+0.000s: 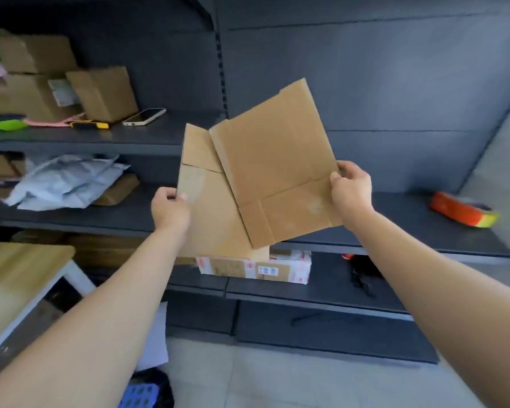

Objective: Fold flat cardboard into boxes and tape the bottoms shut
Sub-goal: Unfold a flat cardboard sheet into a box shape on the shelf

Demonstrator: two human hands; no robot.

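Two flat brown cardboard blanks are held up in front of dark grey shelving. My left hand (170, 209) grips the left edge of the rear blank (209, 213), which stands nearly upright. My right hand (351, 191) pinches the right edge of the front blank (277, 163), tilted and overlapping the rear one. An orange tape dispenser (461, 210) lies on the middle shelf (395, 231) at the far right, well away from both hands.
Assembled cardboard boxes (100, 94), a phone (144, 116) and a yellow-black device (90, 125) sit on the upper shelf. Grey mailer bags (68, 181) lie left on the middle shelf. A taped parcel (256, 267) rests on the lower shelf. A wooden table (18, 269) stands at left.
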